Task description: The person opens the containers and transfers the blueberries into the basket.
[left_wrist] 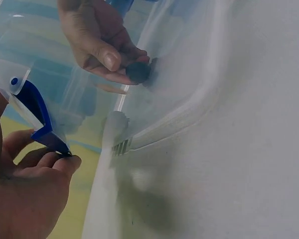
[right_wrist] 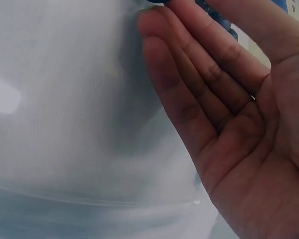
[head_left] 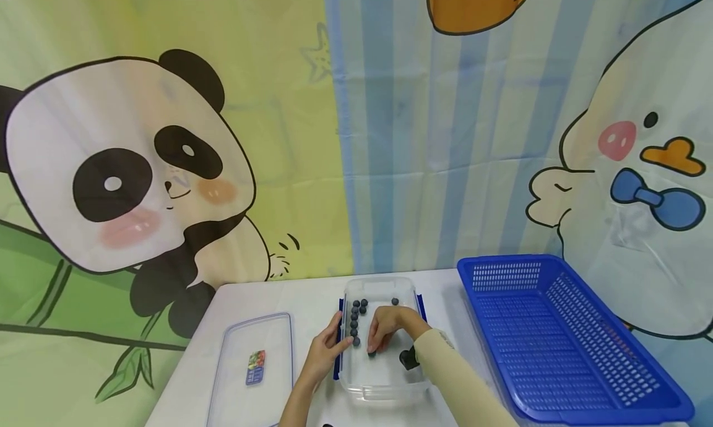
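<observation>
A clear plastic container with blue side clips lies on the table. Inside, several blueberries form a line along the left wall, and a lone blueberry sits at the far right. My left hand holds the container's left side, its fingers curled at the blue clip. Over the container floor, my right hand pinches a blueberry between thumb and fingertips. In the right wrist view the palm shows, while the fruit is mostly cut off at the top edge.
A clear lid with a coloured label lies left of the container. To the right stands a large blue plastic basket. Behind the white table hangs a printed curtain.
</observation>
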{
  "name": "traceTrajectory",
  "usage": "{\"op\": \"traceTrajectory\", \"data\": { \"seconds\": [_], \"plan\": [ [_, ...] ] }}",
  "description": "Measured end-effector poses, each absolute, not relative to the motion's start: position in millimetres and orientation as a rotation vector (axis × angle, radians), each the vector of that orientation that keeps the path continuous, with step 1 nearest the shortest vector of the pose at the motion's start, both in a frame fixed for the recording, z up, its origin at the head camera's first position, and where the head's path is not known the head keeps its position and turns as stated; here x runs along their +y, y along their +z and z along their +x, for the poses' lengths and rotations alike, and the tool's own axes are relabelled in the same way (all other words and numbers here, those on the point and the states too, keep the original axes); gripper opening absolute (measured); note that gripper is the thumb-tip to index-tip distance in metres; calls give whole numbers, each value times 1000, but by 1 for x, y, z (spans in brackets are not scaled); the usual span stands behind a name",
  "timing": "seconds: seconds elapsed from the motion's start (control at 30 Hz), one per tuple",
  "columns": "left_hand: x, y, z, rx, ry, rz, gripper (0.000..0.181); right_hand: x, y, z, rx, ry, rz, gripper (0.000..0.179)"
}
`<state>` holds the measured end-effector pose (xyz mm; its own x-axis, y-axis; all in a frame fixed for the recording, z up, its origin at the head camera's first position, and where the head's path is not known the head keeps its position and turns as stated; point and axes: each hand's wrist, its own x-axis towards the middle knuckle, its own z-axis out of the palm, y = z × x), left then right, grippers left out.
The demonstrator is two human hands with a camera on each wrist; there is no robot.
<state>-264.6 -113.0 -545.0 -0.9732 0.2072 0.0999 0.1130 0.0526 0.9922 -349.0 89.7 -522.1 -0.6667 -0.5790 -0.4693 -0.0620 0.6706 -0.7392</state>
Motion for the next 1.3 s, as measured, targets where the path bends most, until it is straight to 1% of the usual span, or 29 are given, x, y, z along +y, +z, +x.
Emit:
{"op": "traceTrajectory", "data": {
  "seconds": [0.2,0.4,0.57,0.67,0.83,0.9,1.03,1.3],
  "plan": [
    [-111,-555,-268,2222,2122,414,73,88,-519,-345,2195,-869,-554,5],
    [-111,-558,-268,2207,2123,427,67,87,-519,-344,2207,-854,-554,5],
    [-111,-558,-268,2210,2121,425,67,87,-521,-345,2209,-851,-573,5],
    [-112,-557,-267,2200,2127,440,67,88,-521,-345,2194,-860,-580,5],
    [-111,-543,-260,2178,2115,433,68,90,-523,-348,2156,-896,-563,4],
    [-111,-544,-261,2179,2116,423,67,91,-523,-348,2144,-908,-557,4],
    [-111,-559,-267,2187,2131,409,63,92,-524,-347,2141,-914,-552,4],
    [-112,-559,-268,2190,2132,408,63,94,-525,-349,2116,-902,-560,4]
  ]
}}
